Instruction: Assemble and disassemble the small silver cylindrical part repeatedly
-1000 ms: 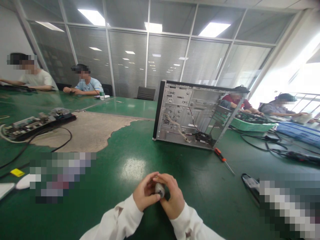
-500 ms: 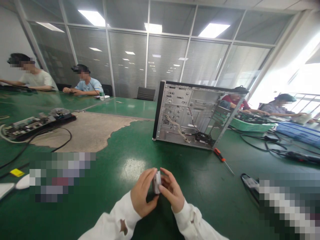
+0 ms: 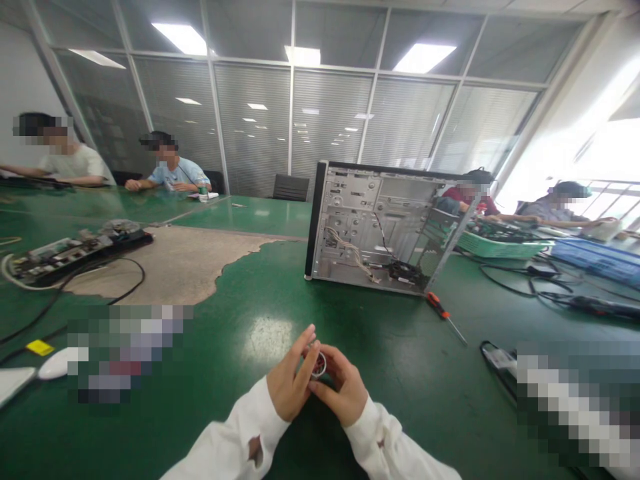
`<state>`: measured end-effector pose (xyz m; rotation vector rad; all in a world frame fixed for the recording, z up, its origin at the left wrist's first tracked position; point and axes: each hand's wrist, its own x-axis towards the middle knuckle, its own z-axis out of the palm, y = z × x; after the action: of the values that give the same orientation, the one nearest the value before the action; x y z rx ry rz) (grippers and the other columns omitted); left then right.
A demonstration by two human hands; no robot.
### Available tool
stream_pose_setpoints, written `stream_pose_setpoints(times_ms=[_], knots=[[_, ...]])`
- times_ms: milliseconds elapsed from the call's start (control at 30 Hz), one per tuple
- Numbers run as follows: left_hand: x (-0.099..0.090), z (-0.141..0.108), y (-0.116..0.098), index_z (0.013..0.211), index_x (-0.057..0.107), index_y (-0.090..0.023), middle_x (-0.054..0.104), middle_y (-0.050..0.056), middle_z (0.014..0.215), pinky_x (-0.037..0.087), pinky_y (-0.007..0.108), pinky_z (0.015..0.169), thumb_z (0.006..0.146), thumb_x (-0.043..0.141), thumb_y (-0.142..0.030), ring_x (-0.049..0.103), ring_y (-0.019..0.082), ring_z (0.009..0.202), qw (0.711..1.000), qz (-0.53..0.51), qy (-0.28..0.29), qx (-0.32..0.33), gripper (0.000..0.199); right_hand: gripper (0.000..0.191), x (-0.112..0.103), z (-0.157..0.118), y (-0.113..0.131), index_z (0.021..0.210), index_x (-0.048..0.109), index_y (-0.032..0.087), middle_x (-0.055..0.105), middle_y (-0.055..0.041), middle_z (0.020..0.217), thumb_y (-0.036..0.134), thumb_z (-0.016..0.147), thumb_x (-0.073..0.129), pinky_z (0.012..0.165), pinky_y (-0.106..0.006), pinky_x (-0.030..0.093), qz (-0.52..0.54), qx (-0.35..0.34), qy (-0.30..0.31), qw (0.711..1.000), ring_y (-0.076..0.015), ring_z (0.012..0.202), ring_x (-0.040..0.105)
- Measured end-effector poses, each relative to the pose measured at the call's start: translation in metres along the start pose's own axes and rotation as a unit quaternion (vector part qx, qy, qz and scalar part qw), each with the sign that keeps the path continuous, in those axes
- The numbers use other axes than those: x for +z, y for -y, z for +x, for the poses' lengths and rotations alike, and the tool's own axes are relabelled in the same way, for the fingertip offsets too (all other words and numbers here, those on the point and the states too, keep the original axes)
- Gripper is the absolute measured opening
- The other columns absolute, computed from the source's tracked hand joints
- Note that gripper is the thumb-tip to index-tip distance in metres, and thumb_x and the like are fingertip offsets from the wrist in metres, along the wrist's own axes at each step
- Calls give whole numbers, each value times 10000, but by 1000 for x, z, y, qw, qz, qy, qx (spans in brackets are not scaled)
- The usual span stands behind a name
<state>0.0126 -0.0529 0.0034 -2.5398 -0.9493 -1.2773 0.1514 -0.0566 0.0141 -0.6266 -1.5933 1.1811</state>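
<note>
Green table (image 3: 225, 373); left fingers (image 3: 306, 367), right fingers (image 3: 337, 357) hold part (image 3: 321, 366): pale rim, seemingly reddish inside.

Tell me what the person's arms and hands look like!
The left sleeve and right sleeve are long and white. Each has an opening near the wrist, bigger-looking on the left. The left hand and right hand wear no gloves.
</note>
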Motion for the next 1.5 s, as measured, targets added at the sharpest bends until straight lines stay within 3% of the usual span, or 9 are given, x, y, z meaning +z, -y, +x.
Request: stream_pose_setpoints(times_ms=[167,333,567,633,733,900,1133,1333,1500], knots=[[0,-3,5,1292,66,-130,148,195,1329,457,351,791,776,339,-143,362,260,1128,1000,8,20,-17,583,429,-1,1,5,1029,468,195,579,-53,970,109,627,593,828,-342,427,-31,-3,-3,999,-189,902,543],[-4,-4,3,1293,-29,-163,160,164,1333,449,365,811,707,385,-118,284,275,1177,991,-36,60,-112,718,369,-2,1,6,990,470,188,573,-58,948,172,644,598,807,-323,437,-16,11,-14,1000,-182,885,547],[-5,-5,4,1289,55,-206,273,142,1280,475,349,770,689,400,-86,419,241,1072,980,-106,53,-161,702,372,4,2,-2,912,455,208,567,-44,891,274,601,649,762,-322,451,83,43,-87,992,-197,868,564],[-7,-5,6,1284,82,-204,292,152,1257,486,334,745,701,398,-92,527,188,908,979,-115,48,-162,672,372,3,3,-5,889,454,205,578,-43,854,285,589,659,766,-327,444,99,49,-98,989,-198,864,563],[-10,-4,8,1262,147,-185,353,160,1198,485,329,741,712,412,-103,570,121,686,982,-106,35,-150,615,395,-1,5,-11,878,461,200,577,-35,813,303,563,676,720,-307,452,98,54,-113,987,-176,785,568],[-20,4,6,1104,325,-152,517,113,967,496,291,690,724,449,-103,576,118,631,993,-63,-20,-96,403,492,-11,9,-18,960,443,213,558,-22,795,336,547,680,617,-273,452,79,72,-143,984,-145,674,549],[-30,11,4,841,469,-179,583,29,746,487,232,647,713,487,-80,576,130,738,991,-73,-73,-87,163,409,-14,9,-22,866,481,197,561,-17,772,293,527,688,579,-246,424,84,79,-92,989,-135,661,533],[-31,10,3,844,486,-189,624,29,774,493,239,680,705,502,-44,594,128,749,983,-115,-94,-104,201,334,-11,8,-18,783,462,187,552,-12,796,176,515,661,648,-263,422,-11,42,-61,997,-147,723,531],[-32,12,-2,946,492,-222,621,22,864,483,250,738,712,469,-14,575,130,829,983,-141,-64,-101,313,392,-1,16,-7,846,445,205,563,-5,817,95,515,622,680,-269,440,-103,47,-41,993,-154,743,556]])
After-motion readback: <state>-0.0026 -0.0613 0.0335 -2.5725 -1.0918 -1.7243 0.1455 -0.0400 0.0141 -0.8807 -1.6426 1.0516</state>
